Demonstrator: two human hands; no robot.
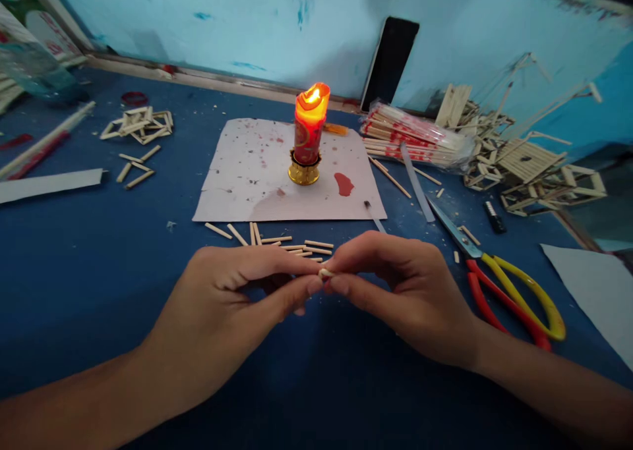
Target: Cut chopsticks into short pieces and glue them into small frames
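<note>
both hands, left hand (232, 292) and right hand (400, 285), pinch one short pale wooden stick piece (325, 273) between fingertips, steadying it near the lit red candle (309, 130).

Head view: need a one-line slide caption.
Left hand and right hand pinch a small wooden stick piece over a blue table, lit red candle behind.

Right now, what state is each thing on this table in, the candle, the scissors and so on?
candle: lit, upright in a gold holder on the paper sheet.
scissors: blades shut, lying flat.
chopstick pack: wrapped, lying on its side.
phone: screen dark, leaning on the wall.
small stick piece: pinched between left hand and right hand.
cut sticks: loose, scattered.
</note>
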